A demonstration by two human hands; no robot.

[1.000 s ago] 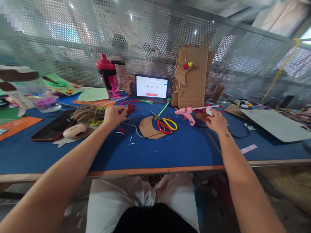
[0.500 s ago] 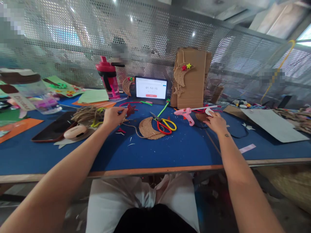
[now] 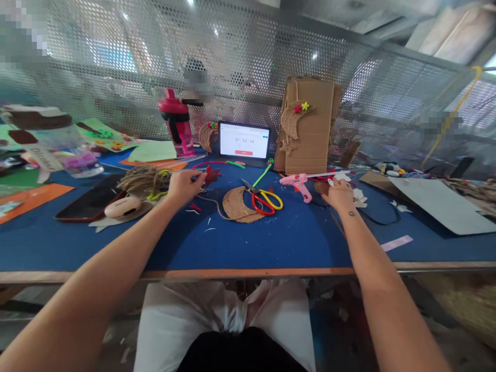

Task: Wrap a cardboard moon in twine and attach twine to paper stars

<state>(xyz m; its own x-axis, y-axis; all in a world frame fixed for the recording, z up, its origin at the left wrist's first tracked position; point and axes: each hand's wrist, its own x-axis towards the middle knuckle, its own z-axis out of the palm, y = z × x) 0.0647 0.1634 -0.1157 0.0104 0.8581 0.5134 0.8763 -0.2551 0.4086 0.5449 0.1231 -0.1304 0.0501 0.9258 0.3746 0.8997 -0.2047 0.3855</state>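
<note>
Blue-topped counter [image 3: 248, 248] with a wood front edge. Left of the left hand [image 3: 184, 186]: jute twine bundle [image 3: 139, 181], dark phone [image 3: 91, 191], orange paper sheet [image 3: 31, 199]. Between the hands: coiled jute crescent [image 3: 237, 204], red-and-yellow scissors [image 3: 263, 201]. Just beyond the right hand [image 3: 341, 195]: pink glue gun [image 3: 298, 185]. Further right: pale card sheet [image 3: 437, 204]. Beyond both hands: tablet [image 3: 244, 140] showing a timer.

Rough jute-twine crescent [image 3: 236, 205], matt corrugated cardboard sheets [image 3: 320, 129], glossy pink plastic glue gun [image 3: 297, 181]
</note>
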